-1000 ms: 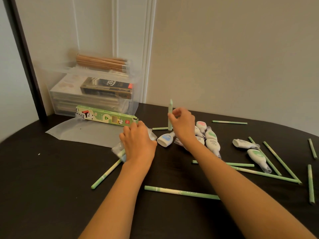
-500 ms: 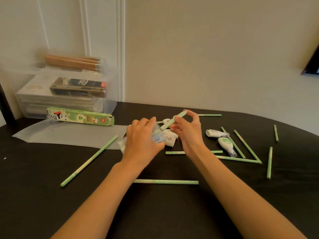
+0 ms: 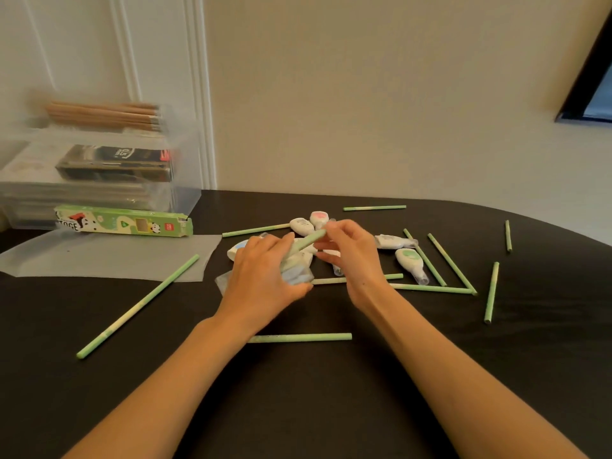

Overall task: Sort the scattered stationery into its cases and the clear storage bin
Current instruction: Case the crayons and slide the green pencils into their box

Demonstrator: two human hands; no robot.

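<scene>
My left hand (image 3: 265, 273) grips a small clear plastic pouch (image 3: 294, 274) on the black table (image 3: 331, 392). My right hand (image 3: 351, 256) pinches one end of a green pencil (image 3: 306, 241), and its other end points down into the pouch at my left fingers. Several white correction-tape dispensers (image 3: 409, 260) lie just behind and to the right of my hands. Several green pencils (image 3: 139, 304) lie scattered over the table. A green pencil box (image 3: 122, 223) lies open-ended at the left, in front of the clear storage bin (image 3: 99, 167).
The clear bin holds a dark pen box (image 3: 116, 162) and stacked cases, with wooden pencils (image 3: 106, 115) on top. A frosted plastic sheet (image 3: 109, 258) lies flat in front of it. The wall runs close behind the table. A dark frame (image 3: 592, 77) shows at upper right.
My right hand has tipped the green pencil from upright down toward the pouch. My left hand has closed around the pouch. The view has swung right.
</scene>
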